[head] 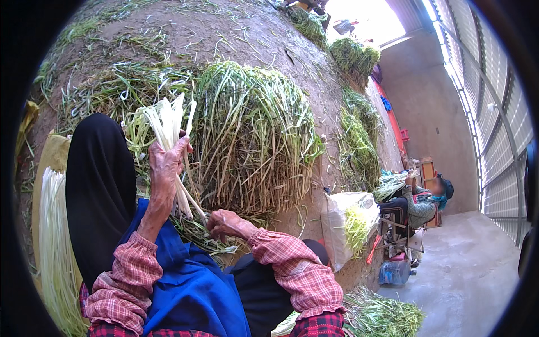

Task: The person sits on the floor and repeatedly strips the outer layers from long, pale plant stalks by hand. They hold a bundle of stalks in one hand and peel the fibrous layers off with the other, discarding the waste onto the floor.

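My left hand [169, 158] is closed around a bunch of pale, peeled-looking plant stalks [164, 118]. Their white upper ends fan out above the fist, and thinner lower ends hang below it. My right hand [229, 224] is bent at the lower ends of these stalks, with its fingers curled. Whether it pinches a stalk is hidden. Just beyond both hands lies a big heap of unpeeled stalks [252, 139] with green leaves and brown stems. At the left, a long bundle of clean pale stalks [59, 248] rests on a yellowish sack [54, 151] beside my knee.
A white woven sack [337, 227] with yellow-green leaves stands at right. Behind it a seated person [421, 206] holds pale stalks. A blue plastic water jug [394, 273] is on the floor. More leafy heaps [358, 139] and another pile [383, 314] surround the work spot.
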{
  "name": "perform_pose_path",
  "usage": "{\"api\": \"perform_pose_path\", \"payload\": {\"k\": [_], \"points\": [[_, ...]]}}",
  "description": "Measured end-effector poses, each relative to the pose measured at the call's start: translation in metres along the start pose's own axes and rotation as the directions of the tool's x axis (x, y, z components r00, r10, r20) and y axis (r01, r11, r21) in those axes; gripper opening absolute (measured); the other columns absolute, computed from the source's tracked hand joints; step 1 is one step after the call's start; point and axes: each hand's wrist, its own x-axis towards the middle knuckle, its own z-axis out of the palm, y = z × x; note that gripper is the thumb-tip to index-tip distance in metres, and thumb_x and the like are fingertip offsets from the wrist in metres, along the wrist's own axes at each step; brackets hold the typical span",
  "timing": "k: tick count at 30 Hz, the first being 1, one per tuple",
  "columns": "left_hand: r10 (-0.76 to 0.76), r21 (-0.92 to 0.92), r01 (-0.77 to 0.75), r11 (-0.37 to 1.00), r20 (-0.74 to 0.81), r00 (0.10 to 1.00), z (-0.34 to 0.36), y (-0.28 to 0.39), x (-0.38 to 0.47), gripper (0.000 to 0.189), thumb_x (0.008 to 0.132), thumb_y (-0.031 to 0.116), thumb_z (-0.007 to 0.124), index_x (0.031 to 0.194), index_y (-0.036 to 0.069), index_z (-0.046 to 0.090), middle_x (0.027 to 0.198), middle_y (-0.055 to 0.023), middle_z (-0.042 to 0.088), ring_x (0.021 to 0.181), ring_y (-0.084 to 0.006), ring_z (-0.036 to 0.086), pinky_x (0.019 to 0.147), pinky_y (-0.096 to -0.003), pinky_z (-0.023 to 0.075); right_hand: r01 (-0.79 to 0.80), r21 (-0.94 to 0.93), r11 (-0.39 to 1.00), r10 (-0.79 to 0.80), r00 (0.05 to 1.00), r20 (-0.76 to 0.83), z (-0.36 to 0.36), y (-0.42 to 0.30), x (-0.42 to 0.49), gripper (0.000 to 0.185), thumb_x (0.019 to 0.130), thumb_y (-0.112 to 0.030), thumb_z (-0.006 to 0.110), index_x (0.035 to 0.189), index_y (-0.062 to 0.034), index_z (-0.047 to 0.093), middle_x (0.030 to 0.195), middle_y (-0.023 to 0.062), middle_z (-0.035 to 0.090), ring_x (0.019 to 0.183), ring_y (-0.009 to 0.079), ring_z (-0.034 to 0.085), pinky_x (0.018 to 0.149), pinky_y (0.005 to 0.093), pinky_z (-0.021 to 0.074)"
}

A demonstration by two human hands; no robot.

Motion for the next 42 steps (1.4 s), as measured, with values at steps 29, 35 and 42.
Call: {"api": "perform_pose_path", "payload": {"k": [29, 35, 42], "points": [[-0.105, 0.233, 0.081, 0.969, 0.093, 0.990, 0.026, -0.012, -0.038, 0.012, 0.080, 0.014, 0.063, 0.084, 0.003, 0.064, 0.056, -0.0010, 0.060, 0.038, -0.0032, 0.043, 0.034, -0.0181, 0.0300, 0.665, 0.607, 0.434, -0.020, 0.681, -0.732, -0.059, -0.059, 0.010, 0.025, 0.089, -0.027, 0.052, 0.091, -0.0038, 0.062, 0.071, 0.0003, 0.060, 0.056, 0.0057, 0.053, 0.048, 0.0198, 0.0450], [-0.062, 0.199, 0.056, 0.978, 0.023, 0.998, 0.024, -0.017, -0.036, 0.012, 0.079, 0.015, 0.064, 0.085, 0.005, 0.065, 0.059, 0.0004, 0.060, 0.038, -0.0024, 0.041, 0.034, -0.0179, 0.0297, 0.644, 0.622, 0.446, 0.031, 0.683, -0.730, -0.057, -0.055, 0.016, 0.023, 0.088, -0.024, 0.054, 0.095, -0.0038, 0.063, 0.074, 0.0030, 0.064, 0.058, 0.0072, 0.056, 0.046, 0.0195, 0.0450], [-0.051, 0.124, 0.042, 0.991, 0.068, 0.996, 0.026, -0.016, -0.035, 0.009, 0.081, 0.014, 0.062, 0.084, 0.005, 0.065, 0.055, 0.0025, 0.055, 0.041, -0.0022, 0.042, 0.035, -0.0181, 0.0289, 0.549, 0.603, 0.579, 0.094, 0.690, -0.718, -0.063, -0.039, 0.017, 0.022, 0.090, -0.023, 0.049, 0.086, -0.0041, 0.061, 0.077, 0.0061, 0.066, 0.067, 0.0117, 0.064, 0.044, 0.0202, 0.0449]]}}
